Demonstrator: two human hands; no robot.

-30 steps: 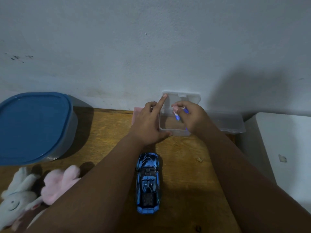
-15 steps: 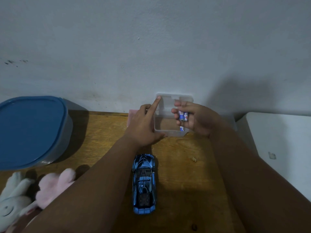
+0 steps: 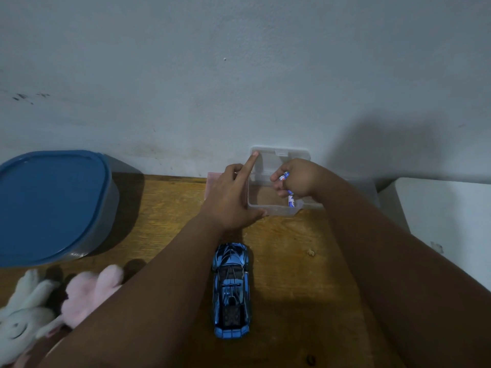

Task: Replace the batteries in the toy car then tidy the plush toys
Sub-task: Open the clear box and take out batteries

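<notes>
A shiny blue toy car [image 3: 231, 290] lies on the wooden table [image 3: 164, 213], nose toward the wall. Behind it stands a small clear plastic box [image 3: 265, 205] with its lid raised against the wall. My left hand [image 3: 231, 197] rests against the box's left side, index finger up on the lid's edge. My right hand [image 3: 297, 179] is over the box and grips small blue-and-white batteries [image 3: 284, 178]. Another battery [image 3: 291, 201] lies in the box's right corner. A white plush rabbit [image 3: 18, 317] and a pink plush toy [image 3: 87, 293] lie at the lower left.
A large grey tub with a blue lid [image 3: 50, 203] stands at the left. A white surface [image 3: 446, 221] borders the table on the right. A pink object [image 3: 212, 181] sits behind my left hand. A second clear box [image 3: 374, 192] lies behind my right forearm.
My right hand has moved a little further over the open box with the batteries, and one battery now lies in the box's right corner. My left hand stays on the box.
</notes>
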